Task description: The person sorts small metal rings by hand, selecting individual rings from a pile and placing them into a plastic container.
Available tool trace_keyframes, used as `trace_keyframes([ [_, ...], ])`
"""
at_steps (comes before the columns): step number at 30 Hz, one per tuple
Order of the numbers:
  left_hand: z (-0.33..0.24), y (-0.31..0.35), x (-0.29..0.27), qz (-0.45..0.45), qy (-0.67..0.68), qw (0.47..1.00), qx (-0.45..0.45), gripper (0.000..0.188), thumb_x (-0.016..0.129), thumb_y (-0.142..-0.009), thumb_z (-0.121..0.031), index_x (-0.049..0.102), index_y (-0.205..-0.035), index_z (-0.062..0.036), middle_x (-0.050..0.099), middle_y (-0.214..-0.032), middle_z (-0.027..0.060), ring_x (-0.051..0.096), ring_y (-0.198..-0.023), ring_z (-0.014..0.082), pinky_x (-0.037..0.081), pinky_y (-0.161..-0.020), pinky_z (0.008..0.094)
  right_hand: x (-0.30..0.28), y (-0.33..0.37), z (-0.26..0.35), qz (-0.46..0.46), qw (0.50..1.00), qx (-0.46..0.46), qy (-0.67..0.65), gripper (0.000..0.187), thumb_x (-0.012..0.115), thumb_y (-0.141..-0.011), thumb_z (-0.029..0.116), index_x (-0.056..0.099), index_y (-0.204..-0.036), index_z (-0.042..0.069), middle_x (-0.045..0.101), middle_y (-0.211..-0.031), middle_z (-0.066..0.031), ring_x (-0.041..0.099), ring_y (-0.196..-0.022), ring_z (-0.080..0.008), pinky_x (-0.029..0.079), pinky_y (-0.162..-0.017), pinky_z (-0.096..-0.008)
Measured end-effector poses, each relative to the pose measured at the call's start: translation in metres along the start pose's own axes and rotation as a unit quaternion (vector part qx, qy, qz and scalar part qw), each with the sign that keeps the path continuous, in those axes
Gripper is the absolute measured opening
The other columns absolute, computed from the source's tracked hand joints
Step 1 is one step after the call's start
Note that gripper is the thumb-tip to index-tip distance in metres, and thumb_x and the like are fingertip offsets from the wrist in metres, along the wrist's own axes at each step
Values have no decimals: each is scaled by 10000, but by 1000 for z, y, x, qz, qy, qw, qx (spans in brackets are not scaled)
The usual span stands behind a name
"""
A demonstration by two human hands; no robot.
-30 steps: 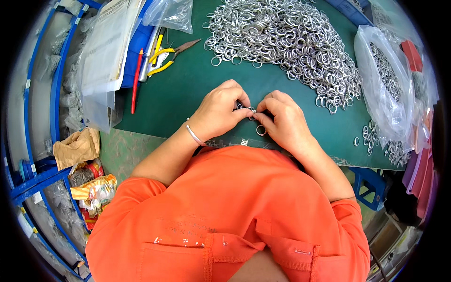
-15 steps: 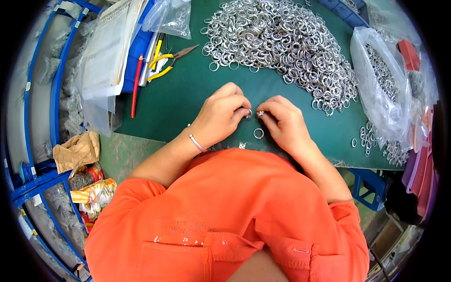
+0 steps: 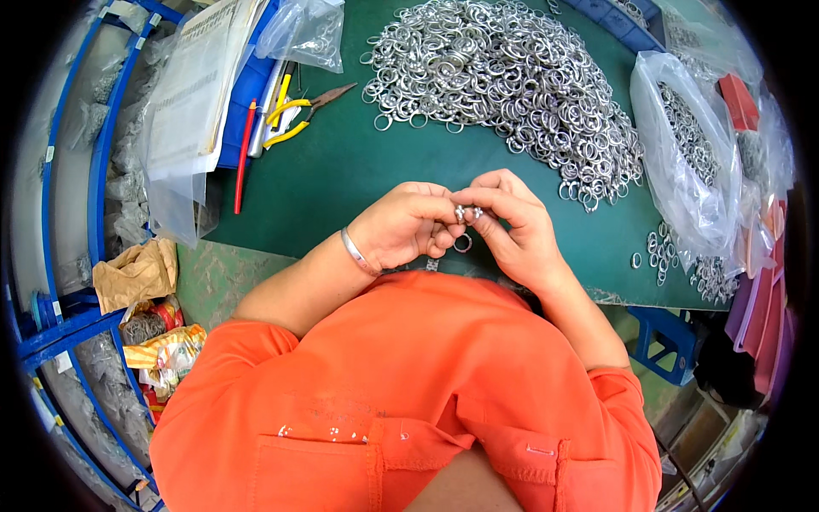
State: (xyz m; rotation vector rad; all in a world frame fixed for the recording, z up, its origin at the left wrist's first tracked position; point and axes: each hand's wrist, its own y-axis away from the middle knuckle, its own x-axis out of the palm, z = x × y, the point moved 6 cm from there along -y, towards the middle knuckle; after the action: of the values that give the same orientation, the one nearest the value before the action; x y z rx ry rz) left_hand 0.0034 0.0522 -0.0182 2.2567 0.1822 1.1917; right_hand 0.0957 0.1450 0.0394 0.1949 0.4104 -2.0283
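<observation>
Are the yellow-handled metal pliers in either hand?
No, the yellow-handled metal pliers lie on the green tabletop, apart from the left hand and right hand.

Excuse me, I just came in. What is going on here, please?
A person in an orange cloth shirt works over a flat green table. The left hand pinches one small shiny silvery metal piece and the right hand another, close together. One round silvery metal ring lies on the table below them. Beyond is a large heap of silvery metal rings, with yellow-handled metal pliers to its left.
</observation>
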Motion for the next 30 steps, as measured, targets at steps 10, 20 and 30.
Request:
trace_keyframes([
  [10,-50,23,-11,-145,-238,925,259,116,597,-920,-102,609,-984,-7,624,-761,45,537,-570,71,422,-484,192,-124,19,12,-320,904,-59,277,174,555,-871,-34,643,-993,55,679,-876,-50,651,-754,-146,520,-663,-277],
  [20,-44,27,-3,-203,-623,685,319,152,739,-756,-20,659,-885,-18,604,-845,53,596,-671,111,493,-613,252,-170,17,3,-347,829,-76,433,310,595,-746,-47,656,-1042,24,652,-1071,-141,606,-1017,-285,471,-887,-357],
  [30,-49,32,7,-162,-482,766,393,115,701,-756,79,666,-844,14,653,-903,86,663,-806,143,563,-709,245,-1,-12,-9,10,996,83,12,119,679,-817,30,668,-934,9,650,-803,-96,638,-681,-191,511,-610,-298],
])
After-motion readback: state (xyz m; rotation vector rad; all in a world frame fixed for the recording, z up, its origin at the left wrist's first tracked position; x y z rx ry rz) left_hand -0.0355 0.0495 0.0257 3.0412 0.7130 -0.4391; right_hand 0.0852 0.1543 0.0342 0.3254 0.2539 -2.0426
